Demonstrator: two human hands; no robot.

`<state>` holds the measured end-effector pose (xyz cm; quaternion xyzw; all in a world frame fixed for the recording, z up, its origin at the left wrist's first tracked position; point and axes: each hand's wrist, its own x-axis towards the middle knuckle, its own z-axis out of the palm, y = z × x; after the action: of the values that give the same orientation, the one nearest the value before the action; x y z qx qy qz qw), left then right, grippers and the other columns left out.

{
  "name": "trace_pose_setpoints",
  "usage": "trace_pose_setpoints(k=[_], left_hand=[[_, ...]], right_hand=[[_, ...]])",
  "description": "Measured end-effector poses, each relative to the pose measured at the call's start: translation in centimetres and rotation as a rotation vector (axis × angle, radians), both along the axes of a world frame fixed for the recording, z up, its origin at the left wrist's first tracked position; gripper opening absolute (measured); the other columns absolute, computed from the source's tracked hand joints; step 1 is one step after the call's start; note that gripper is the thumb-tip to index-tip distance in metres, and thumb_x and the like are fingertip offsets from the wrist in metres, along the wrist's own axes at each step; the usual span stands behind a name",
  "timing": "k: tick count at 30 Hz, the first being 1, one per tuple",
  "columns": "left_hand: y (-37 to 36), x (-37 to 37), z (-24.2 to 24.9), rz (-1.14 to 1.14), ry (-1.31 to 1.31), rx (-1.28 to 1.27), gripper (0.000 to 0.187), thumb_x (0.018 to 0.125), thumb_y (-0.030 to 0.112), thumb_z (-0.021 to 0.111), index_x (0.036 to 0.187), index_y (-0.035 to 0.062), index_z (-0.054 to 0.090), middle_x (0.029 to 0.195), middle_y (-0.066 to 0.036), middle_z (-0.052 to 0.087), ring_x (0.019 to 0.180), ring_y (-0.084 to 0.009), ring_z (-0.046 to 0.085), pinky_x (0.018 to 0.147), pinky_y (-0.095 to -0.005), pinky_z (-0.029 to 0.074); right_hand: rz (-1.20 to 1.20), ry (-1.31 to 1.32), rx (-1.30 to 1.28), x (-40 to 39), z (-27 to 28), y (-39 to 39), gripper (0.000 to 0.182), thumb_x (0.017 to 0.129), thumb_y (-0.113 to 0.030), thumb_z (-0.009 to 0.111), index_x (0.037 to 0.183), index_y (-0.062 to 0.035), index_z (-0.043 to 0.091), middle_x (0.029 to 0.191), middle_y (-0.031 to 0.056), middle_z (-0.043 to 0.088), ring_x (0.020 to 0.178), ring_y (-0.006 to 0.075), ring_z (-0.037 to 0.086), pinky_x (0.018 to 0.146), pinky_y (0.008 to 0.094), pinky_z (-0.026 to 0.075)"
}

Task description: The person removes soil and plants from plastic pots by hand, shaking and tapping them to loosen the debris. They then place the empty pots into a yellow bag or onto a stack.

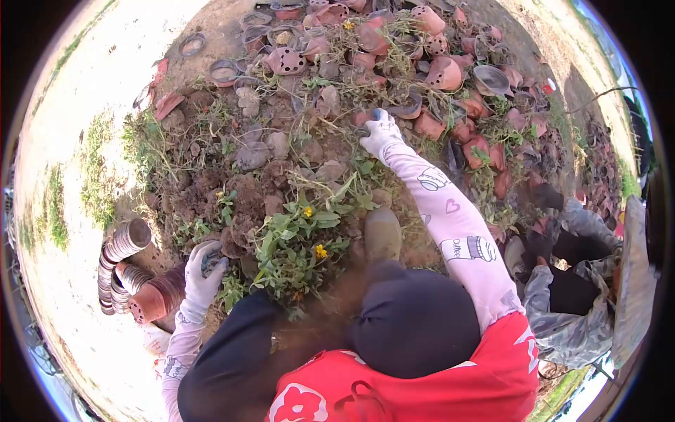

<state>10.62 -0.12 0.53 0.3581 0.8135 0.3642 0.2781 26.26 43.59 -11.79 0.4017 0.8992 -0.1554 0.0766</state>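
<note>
My right hand, in a white glove with bluish fingertips, stretches forward to the near edge of the pot heap. Its fingers and thumb close on a small reddish plastic plant pot, partly hidden by the glove. My left hand, gloved too, is low on the left beside dark soil clods. The fingers are loosely bent, with a gap to the thumb and nothing clear between them. Uprooted leafy plants with yellow flowers lie between my hands, near my knees.
Reddish and black plant pots are heaped with weeds ahead and to the right. Stacks of nested pots lie left of my left hand. My boot is in the middle. Another person in a camouflage sleeve crouches at right.
</note>
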Motion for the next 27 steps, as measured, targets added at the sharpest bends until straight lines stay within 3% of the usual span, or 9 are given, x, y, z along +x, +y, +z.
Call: trace_pose_setpoints(k=[4,5,9,10,15,17,19,22,27], left_hand=[[0.3,-0.1,0.4,-0.143,0.151,-0.016,0.035,0.075,0.0,0.064,0.109,-0.001,0.056,0.108,-0.014,0.058,0.1,-0.0231,0.058,0.084,-0.0307,0.048],[-0.1,-0.3,0.0,-0.148,0.154,-0.02,0.034,0.075,0.0,0.064,0.108,-0.0011,0.057,0.108,-0.013,0.058,0.099,-0.0224,0.059,0.083,-0.0301,0.048],[0.5,-0.4,-0.1,-0.029,-0.02,-0.004,0.032,0.075,0.0,0.064,0.107,-0.0013,0.057,0.105,-0.012,0.059,0.093,-0.0203,0.061,0.081,-0.0288,0.048],[0.8,-0.3,-0.1,-0.008,-0.032,-0.012,0.031,0.075,-0.001,0.064,0.106,-0.0015,0.058,0.104,-0.012,0.059,0.091,-0.0192,0.061,0.08,-0.0278,0.048],[1.9,-0.1,0.3,-0.039,-0.013,0.027,0.031,0.076,-0.001,0.063,0.107,-0.0015,0.058,0.105,-0.013,0.059,0.091,-0.0189,0.061,0.078,-0.0272,0.049],[2.1,-0.1,0.4,-0.077,0.078,0.034,0.031,0.075,0.0,0.064,0.106,-0.0013,0.058,0.104,-0.013,0.059,0.09,-0.0193,0.062,0.078,-0.0275,0.049],[2.0,-0.2,0.1,-0.059,0.046,0.041,0.031,0.075,0.0,0.064,0.106,-0.0012,0.058,0.104,-0.013,0.059,0.09,-0.0195,0.062,0.078,-0.0278,0.049],[2.0,-0.2,0.0,-0.052,0.037,0.046,0.03,0.076,0.0,0.065,0.106,-0.001,0.059,0.104,-0.013,0.059,0.09,-0.0198,0.062,0.078,-0.0281,0.05],[2.0,-0.2,0.1,-0.054,0.037,0.057,0.029,0.077,0.001,0.064,0.105,-0.0011,0.059,0.104,-0.013,0.059,0.088,-0.0197,0.062,0.077,-0.0285,0.05]], right_hand=[[-0.417,0.438,-0.036,0.0,-1.9,3.0,0.042,0.076,-0.025,0.066,0.111,-0.005,0.056,0.106,0.018,0.057,0.095,0.0307,0.058,0.082,0.0413,0.05],[-0.602,0.622,-0.423,0.1,-3.6,5.2,0.038,0.08,-0.02,0.064,0.112,-0.0021,0.053,0.104,0.0159,0.058,0.087,0.0241,0.061,0.069,0.0381,0.055],[-0.594,0.34,-0.6,-0.8,-3.7,5.7,0.038,0.083,-0.021,0.061,0.112,0.0028,0.052,0.1,0.0138,0.06,0.082,0.0178,0.061,0.06,0.0337,0.056],[-0.367,0.137,-0.263,-1.0,-3.6,5.0,0.039,0.083,-0.025,0.062,0.11,0.0026,0.054,0.094,0.0131,0.061,0.079,0.0152,0.06,0.056,0.0329,0.054],[-0.27,0.027,-0.688,-1.2,-0.4,5.3,0.051,0.077,-0.038,0.065,0.11,-0.0011,0.058,0.104,0.0202,0.06,0.092,0.0272,0.061,0.071,0.035,0.052],[-0.009,-0.065,-0.134,-0.7,1.0,3.5,0.057,0.073,-0.048,0.066,0.109,-0.0046,0.06,0.116,0.0216,0.055,0.105,0.0307,0.055,0.087,0.0382,0.046],[-0.012,-0.118,-0.052,-0.5,1.6,3.2,0.062,0.071,-0.054,0.065,0.11,-0.0063,0.06,0.123,0.0201,0.05,0.113,0.0314,0.049,0.096,0.0403,0.039],[-0.093,0.063,-0.44,-0.8,0.8,4.6,0.046,0.072,-0.034,0.073,0.106,-0.0062,0.06,0.094,0.0137,0.063,0.082,0.0201,0.06,0.073,0.033,0.048],[-0.25,0.346,-0.5,0.1,-1.1,2.6,0.021,0.073,-0.015,0.068,0.088,-0.0042,0.059,0.076,0.0095,0.064,0.069,0.0198,0.06,0.065,0.0313,0.048]])
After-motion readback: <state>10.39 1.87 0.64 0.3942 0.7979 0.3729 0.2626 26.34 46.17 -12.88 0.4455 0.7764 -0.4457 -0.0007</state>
